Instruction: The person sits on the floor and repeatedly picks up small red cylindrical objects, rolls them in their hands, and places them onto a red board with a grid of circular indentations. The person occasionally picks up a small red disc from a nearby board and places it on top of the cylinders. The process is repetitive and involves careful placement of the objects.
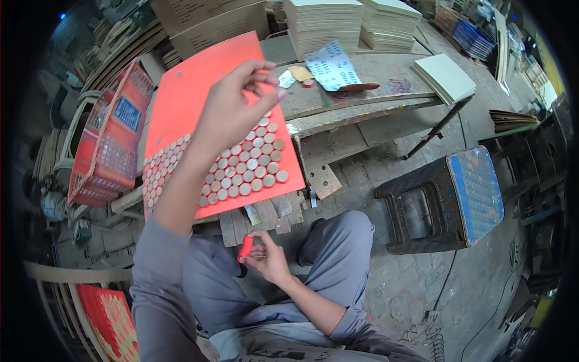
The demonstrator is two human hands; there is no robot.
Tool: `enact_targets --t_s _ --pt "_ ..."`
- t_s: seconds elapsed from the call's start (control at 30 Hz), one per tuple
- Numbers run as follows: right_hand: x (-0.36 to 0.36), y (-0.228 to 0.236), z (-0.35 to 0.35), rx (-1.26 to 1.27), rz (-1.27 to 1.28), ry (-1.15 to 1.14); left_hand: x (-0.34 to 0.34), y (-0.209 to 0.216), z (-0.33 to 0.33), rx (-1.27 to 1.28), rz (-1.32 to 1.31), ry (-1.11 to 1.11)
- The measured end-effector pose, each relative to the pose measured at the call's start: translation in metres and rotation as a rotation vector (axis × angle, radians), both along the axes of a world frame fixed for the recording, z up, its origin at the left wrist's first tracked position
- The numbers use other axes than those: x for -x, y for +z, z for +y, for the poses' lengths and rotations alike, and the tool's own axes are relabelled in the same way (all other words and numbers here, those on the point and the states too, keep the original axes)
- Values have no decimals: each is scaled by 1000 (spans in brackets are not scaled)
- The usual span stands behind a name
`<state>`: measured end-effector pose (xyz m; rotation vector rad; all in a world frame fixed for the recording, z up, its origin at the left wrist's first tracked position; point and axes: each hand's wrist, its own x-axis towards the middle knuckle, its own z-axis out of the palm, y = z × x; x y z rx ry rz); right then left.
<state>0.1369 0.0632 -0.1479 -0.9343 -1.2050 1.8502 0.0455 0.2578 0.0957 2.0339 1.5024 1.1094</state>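
Observation:
My left hand is raised over a red board, thumb and bent fingers apart, with nothing visible between them. Beneath that forearm, rows of small round pale-topped discs cover the near half of the board. Some of the discs are hidden behind my arm. Low over my lap, my right hand grips a short red cylinder between thumb and fingers. Whether the cylinder is one piece or a stack of discs, I cannot tell.
A wooden bench carries stacked pale boards, a printed sheet and a single red-edged disc. Left of the board stands a red plastic basket. A blue-topped stool is on my right, and a chair at lower left.

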Motion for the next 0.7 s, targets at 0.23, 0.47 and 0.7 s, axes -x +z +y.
enact_targets --t_s 0.23,0.47,0.7 --pt "-22 26 -14 223 283 154 57 -35 -204 -4 -628 -188" --pt "-15 81 -12 386 380 41 42 -168 -273 -206 -967 36" --pt "6 106 -40 306 412 219 55 -166 -284 -77 -1092 -171"
